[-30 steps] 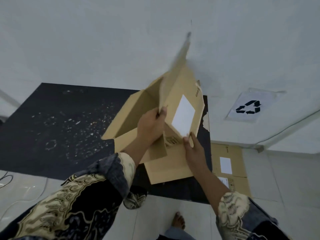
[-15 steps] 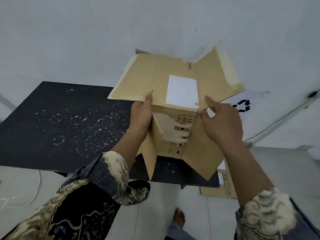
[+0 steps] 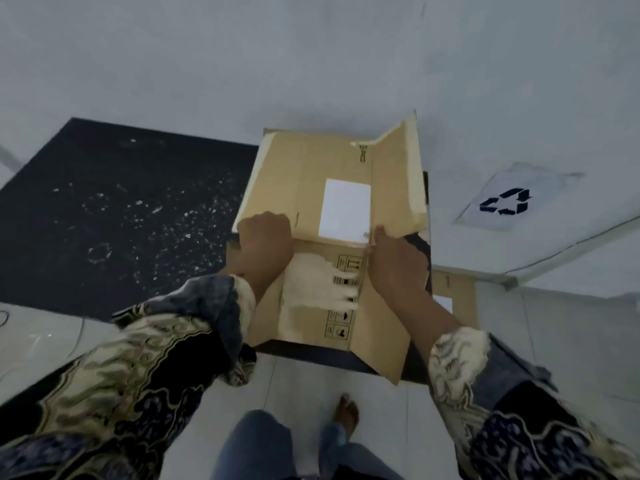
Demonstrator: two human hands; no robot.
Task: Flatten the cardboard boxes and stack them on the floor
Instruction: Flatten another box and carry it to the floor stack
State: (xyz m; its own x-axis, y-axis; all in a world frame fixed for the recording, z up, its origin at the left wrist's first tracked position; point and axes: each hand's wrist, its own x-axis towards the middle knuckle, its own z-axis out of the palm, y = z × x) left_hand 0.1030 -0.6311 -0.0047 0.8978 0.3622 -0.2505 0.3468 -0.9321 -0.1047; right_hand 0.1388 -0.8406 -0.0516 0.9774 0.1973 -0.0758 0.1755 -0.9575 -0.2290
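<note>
The nearly flattened cardboard box [image 3: 332, 244], held above the black surface [image 3: 121, 209], is pinched at both side creases by the left hand [image 3: 265, 244] and right hand [image 3: 394, 268]; springy flaps could reopen if released early.

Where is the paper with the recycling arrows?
In the head view, the recycling sign is stuck on the white wall at the right, beyond the cardboard box and above the flattened boxes on the floor.

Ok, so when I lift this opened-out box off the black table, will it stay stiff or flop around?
The cardboard box will likely bend at its creases, since its flaps already angle differently. It looks thin and empty, so probably light. Your left hand and right hand should steady it.
</note>
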